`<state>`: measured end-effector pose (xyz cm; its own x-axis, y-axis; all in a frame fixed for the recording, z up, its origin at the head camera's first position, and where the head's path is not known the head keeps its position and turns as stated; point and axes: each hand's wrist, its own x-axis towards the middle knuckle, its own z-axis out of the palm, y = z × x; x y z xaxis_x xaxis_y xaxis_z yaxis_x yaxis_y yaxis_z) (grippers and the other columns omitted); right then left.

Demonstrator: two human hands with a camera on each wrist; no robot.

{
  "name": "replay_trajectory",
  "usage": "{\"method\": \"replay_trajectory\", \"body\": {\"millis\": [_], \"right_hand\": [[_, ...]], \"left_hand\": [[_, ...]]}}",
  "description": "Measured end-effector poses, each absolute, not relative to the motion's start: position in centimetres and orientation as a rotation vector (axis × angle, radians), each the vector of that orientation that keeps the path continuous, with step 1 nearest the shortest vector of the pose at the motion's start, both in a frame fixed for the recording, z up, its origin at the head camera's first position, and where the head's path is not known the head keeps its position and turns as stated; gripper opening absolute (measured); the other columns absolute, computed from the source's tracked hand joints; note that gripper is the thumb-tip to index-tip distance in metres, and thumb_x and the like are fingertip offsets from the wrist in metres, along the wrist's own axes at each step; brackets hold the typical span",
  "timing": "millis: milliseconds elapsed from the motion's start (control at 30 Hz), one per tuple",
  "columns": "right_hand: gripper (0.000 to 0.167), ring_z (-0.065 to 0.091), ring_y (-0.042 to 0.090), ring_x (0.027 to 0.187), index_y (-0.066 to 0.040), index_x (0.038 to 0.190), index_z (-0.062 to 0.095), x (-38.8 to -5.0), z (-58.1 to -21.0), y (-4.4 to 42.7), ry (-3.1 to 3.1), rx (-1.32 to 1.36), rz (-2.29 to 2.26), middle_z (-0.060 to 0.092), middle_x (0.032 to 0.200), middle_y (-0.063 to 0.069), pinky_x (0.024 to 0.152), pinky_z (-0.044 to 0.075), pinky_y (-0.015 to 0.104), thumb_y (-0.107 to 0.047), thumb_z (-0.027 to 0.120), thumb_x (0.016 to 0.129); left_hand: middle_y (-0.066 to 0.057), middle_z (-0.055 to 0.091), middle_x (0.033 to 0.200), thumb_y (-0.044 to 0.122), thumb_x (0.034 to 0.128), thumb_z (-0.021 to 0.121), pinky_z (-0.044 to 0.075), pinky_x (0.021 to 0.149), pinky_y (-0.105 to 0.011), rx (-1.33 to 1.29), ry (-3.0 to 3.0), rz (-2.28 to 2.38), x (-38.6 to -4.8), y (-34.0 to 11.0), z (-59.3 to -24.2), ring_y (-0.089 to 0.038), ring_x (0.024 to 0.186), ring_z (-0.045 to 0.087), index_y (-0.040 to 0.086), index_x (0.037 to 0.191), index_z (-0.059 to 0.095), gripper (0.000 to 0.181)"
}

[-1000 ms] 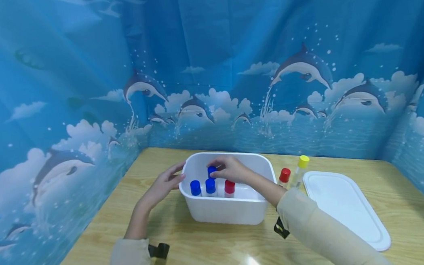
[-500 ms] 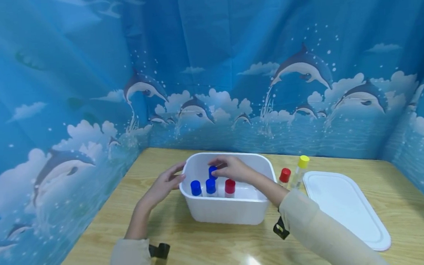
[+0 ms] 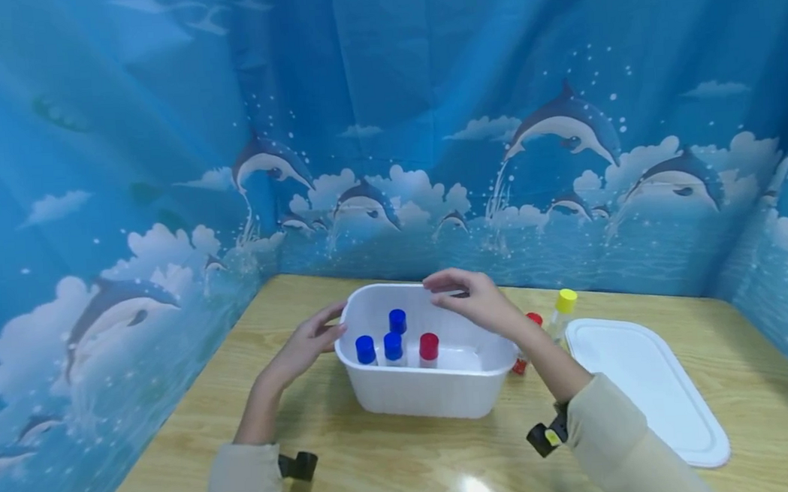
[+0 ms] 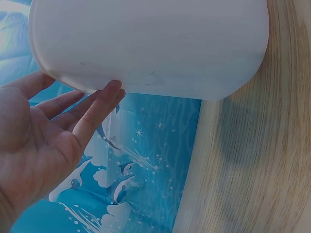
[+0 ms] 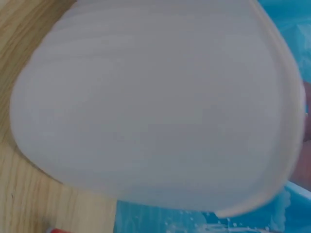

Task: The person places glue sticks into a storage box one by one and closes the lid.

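Note:
A white plastic bin [image 3: 423,395] stands on the table, holding capped containers upright. Three have blue caps: a front-left one [image 3: 366,350], a middle one [image 3: 393,346] and a rear one [image 3: 397,321]. To their right is a red-capped container [image 3: 429,347]. My left hand [image 3: 303,349] rests against the bin's left side, and the left wrist view shows its fingers extended along the outer wall [image 4: 160,48]. Over the bin's back right, my right hand [image 3: 475,301] hovers with loosely bent fingers and nothing in them. In the right wrist view the bin wall [image 5: 155,111] hides most of that hand.
Right of the bin, partly behind my right forearm, stand a clear tube with a yellow cap [image 3: 565,302] and a red-capped one [image 3: 534,318]. A white lid [image 3: 646,388] lies flat at the right. A dolphin-print curtain [image 3: 387,126] surrounds the table.
My right hand has let go of the rear blue-capped container and moved up and right. That container now stands by itself in the bin. The left hand has stayed against the bin.

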<state>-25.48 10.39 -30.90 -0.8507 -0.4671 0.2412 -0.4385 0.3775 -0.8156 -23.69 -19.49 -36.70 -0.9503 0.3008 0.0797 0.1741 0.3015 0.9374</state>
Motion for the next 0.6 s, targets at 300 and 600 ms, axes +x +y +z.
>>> {"method": "replay_trajectory", "body": {"millis": [300,600], "right_hand": [[0.037,0.058,0.024,0.104,-0.006,0.120,0.058,-23.4,-30.4,15.5,2.777,-0.705,-1.605,0.059,0.117,0.012,0.084,0.050,0.036,-0.028,0.060,0.090],[0.044,0.053,0.028,0.110,-0.005,0.125,0.054,-22.3,-31.8,19.7,2.896,-0.478,-1.584,0.054,0.122,0.015,0.089,0.046,0.039,-0.034,0.055,0.092]], "left_hand": [[-0.019,0.028,0.144,0.028,0.0963,0.049,0.043,0.092,-0.044,0.445,2.432,1.721,-23.2,-19.3,-36.0,-0.036,0.122,0.039,0.005,0.143,0.028,0.056],[-0.017,0.029,0.145,0.033,0.0950,0.050,0.043,0.092,-0.043,0.446,2.438,1.720,-23.9,-19.6,-36.9,-0.035,0.122,0.040,0.008,0.143,0.030,0.058]]}}
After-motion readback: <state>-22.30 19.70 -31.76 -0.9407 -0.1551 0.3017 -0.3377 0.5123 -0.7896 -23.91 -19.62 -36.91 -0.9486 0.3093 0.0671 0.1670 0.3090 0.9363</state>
